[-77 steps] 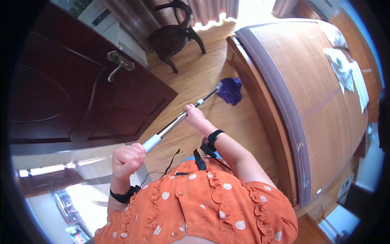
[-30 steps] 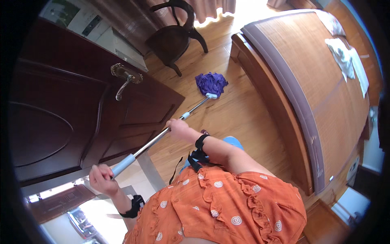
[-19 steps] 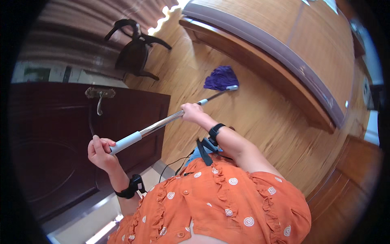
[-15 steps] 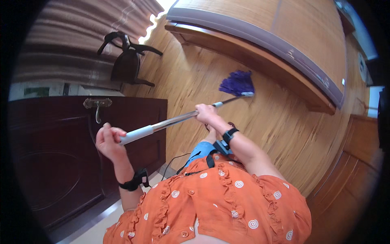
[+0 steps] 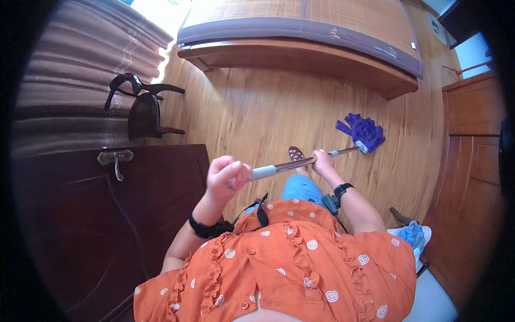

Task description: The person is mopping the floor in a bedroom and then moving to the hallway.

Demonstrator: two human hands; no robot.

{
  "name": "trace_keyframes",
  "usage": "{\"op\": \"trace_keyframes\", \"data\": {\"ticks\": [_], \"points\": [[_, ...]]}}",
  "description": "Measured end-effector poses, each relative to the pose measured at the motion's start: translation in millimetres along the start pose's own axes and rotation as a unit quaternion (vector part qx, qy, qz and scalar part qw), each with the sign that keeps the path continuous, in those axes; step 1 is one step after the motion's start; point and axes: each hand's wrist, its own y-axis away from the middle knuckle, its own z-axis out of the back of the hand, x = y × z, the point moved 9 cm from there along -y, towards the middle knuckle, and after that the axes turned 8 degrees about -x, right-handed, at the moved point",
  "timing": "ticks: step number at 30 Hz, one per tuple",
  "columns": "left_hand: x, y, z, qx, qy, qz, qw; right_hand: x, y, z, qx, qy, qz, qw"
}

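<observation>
Mop head of purple fabric strands [image 5: 366, 132]: spread on the brown wood-plank floor [image 5: 241, 121], near the right-hand near corner of the red-brown wooden bed [image 5: 300, 58], not touching it.
Left hand [image 5: 227, 176]: fist wrapped round the pale blue-grey sleeve grip [image 5: 263, 173].
Right hand [image 5: 323, 162]: fingers closed on the slim silver metal pole [image 5: 295, 165], lower down.
Bed corner: strands could snag on its leg if the pole swings too far forward.
Foot in a dark red strapped sandal [image 5: 295, 153]: just beside the pole (in this view, at least), so a low pull might catch it.
Dark brown panelled door [image 5: 59, 214]: beyond the left hand; a wide backswing could knock it.
Floor: glossy, brightest by the curtain's lower edge; any wetness cannot be told.
Room: dark wooden chair [image 5: 144, 115] before a dusky pink-brown curtain [image 5: 80, 80]; red-brown panelled woodwork [image 5: 475, 161] along the right.
</observation>
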Motion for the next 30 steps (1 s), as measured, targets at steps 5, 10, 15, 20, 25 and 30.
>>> {"op": "trace_keyframes", "data": {"ticks": [5,10,15,20,25,30], "points": [[-71.3,126.5,63.0,0.019,-0.071,-0.139,0.987,111.7,47.6,-74.8,0.019,0.006,0.098,0.995],[-143.0,285.3,117.6,-0.052,-0.154,-0.236,0.958,273.8,130.3,-159.1,0.004,-0.051,0.213,0.976],[-184.3,428.4,156.7,-0.158,-0.219,-0.323,0.907,411.1,242.6,-222.0,0.098,-0.157,0.323,0.928],[-192.9,505.6,160.6,-0.276,-0.287,-0.387,0.831,469.7,319.2,-245.9,0.238,-0.151,0.379,0.881],[-196.5,530.5,195.5,-0.316,-0.19,-0.365,0.855,432.7,353.0,-227.4,0.287,-0.116,0.348,0.885],[-157.5,511.8,215.0,-0.343,-0.12,-0.295,0.884,341.8,351.8,-197.4,0.201,-0.047,0.302,0.931]]}}
